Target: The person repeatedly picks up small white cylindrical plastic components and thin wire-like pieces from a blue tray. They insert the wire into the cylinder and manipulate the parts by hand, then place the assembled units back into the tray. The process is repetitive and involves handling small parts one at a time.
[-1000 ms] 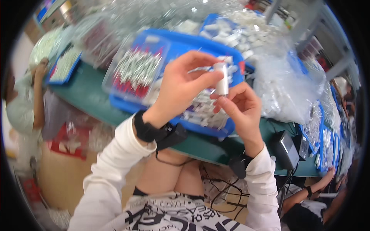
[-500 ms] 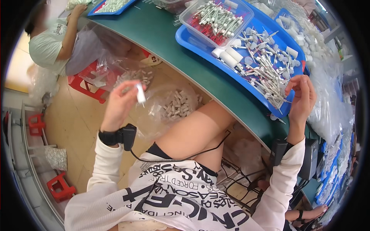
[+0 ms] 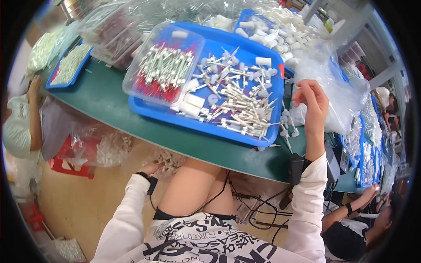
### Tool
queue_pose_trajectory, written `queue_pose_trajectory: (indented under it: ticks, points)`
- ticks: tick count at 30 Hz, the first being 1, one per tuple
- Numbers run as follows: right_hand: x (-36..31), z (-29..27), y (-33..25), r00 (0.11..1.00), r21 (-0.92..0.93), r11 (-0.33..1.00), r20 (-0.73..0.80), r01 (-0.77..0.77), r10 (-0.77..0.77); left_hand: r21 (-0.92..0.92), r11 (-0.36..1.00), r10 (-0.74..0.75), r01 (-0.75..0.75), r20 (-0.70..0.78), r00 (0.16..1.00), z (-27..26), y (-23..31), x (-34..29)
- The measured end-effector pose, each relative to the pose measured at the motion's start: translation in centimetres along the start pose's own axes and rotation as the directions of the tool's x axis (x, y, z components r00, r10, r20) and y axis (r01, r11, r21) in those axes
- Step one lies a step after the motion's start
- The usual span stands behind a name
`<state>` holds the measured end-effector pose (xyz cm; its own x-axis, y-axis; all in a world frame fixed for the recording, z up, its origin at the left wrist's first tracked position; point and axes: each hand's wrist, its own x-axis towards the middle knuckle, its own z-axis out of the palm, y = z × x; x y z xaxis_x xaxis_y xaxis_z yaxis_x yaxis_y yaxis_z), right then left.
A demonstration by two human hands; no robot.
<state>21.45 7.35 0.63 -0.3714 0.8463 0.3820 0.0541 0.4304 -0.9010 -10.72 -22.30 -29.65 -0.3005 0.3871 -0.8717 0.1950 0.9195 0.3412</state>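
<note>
Left arm angled down, left hand (image 3: 152, 168) low by the thigh, under the edge of the green surface (image 3: 109, 107), at the pile of white cylinders (image 3: 171, 158); fingers unclear, can't tell if gripping. Right forearm near upright, right hand (image 3: 312, 105) raised just right of the blue tray (image 3: 184, 122), released, fingers loosely curled. White-stemmed parts (image 3: 243, 109) heaped inside tray.

Left hand (image 3: 152, 168) low, right hand (image 3: 312, 101) higher, half-curled
</note>
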Motion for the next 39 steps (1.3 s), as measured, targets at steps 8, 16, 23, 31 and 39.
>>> queue_pose_trajectory:
  ticks: [8,16,23,31,39]
  points:
    - [8.9,4.1,2.0,0.926,-0.662,0.651,0.320,0.371,-0.202,0.284,0.557,0.478,-0.780,0.659,0.581,-6.9,11.2,-18.9]
    - [10.7,4.3,3.5,0.843,-0.844,0.100,0.504,0.527,-0.190,0.466,-0.039,0.999,-0.884,0.020,-0.033,-3.3,27.5,-28.4]
    - [5.8,4.0,-1.3,0.981,-0.566,0.802,0.132,0.190,-0.139,0.791,0.255,0.958,-0.556,-0.285,0.034,-2.0,35.8,-20.0]
    - [0.8,2.5,-0.2,0.996,-0.012,1.000,0.087,0.000,0.001,0.799,0.209,0.973,-0.564,-0.227,0.040,-2.3,36.8,-17.9]
    - [0.8,2.2,0.9,1.000,0.065,0.997,0.011,-0.029,0.028,0.817,0.205,0.973,-0.538,-0.228,0.025,-3.4,36.7,-18.6]
